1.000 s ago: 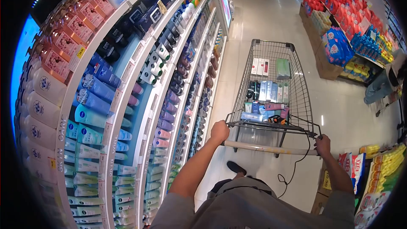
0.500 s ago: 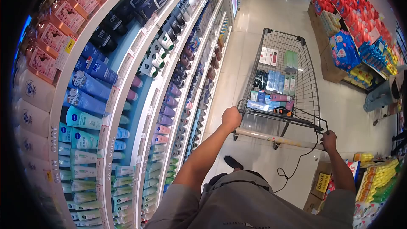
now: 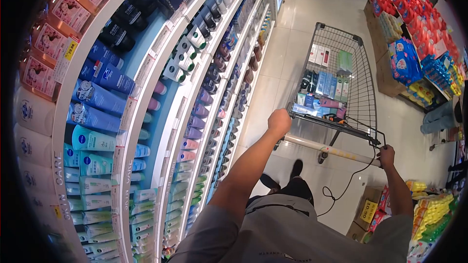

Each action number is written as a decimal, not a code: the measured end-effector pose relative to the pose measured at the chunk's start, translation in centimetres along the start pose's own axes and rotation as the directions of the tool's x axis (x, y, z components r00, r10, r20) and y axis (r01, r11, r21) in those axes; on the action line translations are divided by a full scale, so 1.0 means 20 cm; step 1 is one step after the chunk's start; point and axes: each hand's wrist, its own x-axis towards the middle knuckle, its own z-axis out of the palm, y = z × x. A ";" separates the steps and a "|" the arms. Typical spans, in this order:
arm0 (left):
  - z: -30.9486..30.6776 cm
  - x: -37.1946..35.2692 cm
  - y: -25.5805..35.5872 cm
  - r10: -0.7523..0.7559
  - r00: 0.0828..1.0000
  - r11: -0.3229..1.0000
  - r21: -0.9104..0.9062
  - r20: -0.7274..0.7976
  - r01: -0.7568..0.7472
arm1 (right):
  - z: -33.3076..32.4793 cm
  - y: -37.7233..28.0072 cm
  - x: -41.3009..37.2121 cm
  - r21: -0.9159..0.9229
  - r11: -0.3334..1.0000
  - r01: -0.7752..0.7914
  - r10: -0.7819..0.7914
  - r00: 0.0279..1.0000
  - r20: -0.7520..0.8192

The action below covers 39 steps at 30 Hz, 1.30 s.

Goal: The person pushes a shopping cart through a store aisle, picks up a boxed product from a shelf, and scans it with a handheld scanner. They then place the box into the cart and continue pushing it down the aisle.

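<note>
A wire shopping cart (image 3: 363,63) stands in front of me, its pale handle bar (image 3: 331,151) running between my hands. My left hand (image 3: 280,122) is closed around the cart's left corner, by the handle's end. At the handle's right end my right hand (image 3: 386,156) is wrapped round the bar. Inside the basket lie several boxes, dark bottles and tubes, among them a green pack (image 3: 344,61) and a pink tube (image 3: 331,103). A thin black cable (image 3: 347,180) hangs from the right corner of the cart and loops down over the floor.
Shelves of skin care tubes (image 3: 96,139) and bottles line the left side. At the right stand red bottles (image 3: 409,17) and a blue pack (image 3: 405,61) beside cardboard boxes. A person's legs (image 3: 437,119) show at the far right. Yellow packs (image 3: 429,209) are stacked at the lower right.
The cart and both hands have shifted slightly to the right in view, with the hands still on the cart. A second foot of mine now shows below the handle.
</note>
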 end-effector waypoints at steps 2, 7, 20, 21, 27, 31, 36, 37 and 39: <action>0.02 0.04 0.01 0.014 1.000 1.000 0.006 -0.005 -0.014 | 0.01 -0.03 0.04 -0.011 1.000 -0.015 0.015 1.000 0.012; -0.02 0.12 0.11 -0.060 0.998 0.997 0.048 -0.008 0.061 | -0.01 -0.07 0.15 0.006 1.000 0.010 -0.010 1.000 0.024; 0.06 0.48 0.24 -0.057 0.998 0.997 0.054 -0.032 0.059 | -0.09 -0.30 0.54 -0.019 1.000 -0.002 0.003 0.999 0.052; 0.07 0.50 0.26 -0.056 0.997 0.998 0.028 -0.046 0.057 | -0.09 -0.31 0.60 -0.013 1.000 0.005 -0.004 0.999 0.055; 0.08 0.64 0.38 -0.063 0.995 0.997 0.043 -0.081 0.067 | -0.13 -0.39 0.86 0.019 0.999 0.051 -0.052 0.997 0.063; 0.07 0.73 0.47 -0.085 0.992 0.996 0.027 -0.089 0.088 | -0.15 -0.44 1.01 0.044 0.996 0.074 -0.076 0.996 0.047; 0.07 0.84 0.52 -0.082 0.992 0.996 0.009 -0.094 0.083 | -0.16 -0.50 1.17 0.040 0.995 0.088 -0.090 0.995 0.042; 0.08 0.87 0.52 -0.087 0.992 0.996 0.000 -0.091 0.088 | -0.17 -0.51 1.20 0.036 0.994 0.099 -0.100 0.994 0.047; 0.08 0.91 0.55 -0.089 0.993 0.996 -0.002 -0.084 0.089 | -0.16 -0.52 1.27 0.025 0.992 0.127 -0.129 0.990 0.063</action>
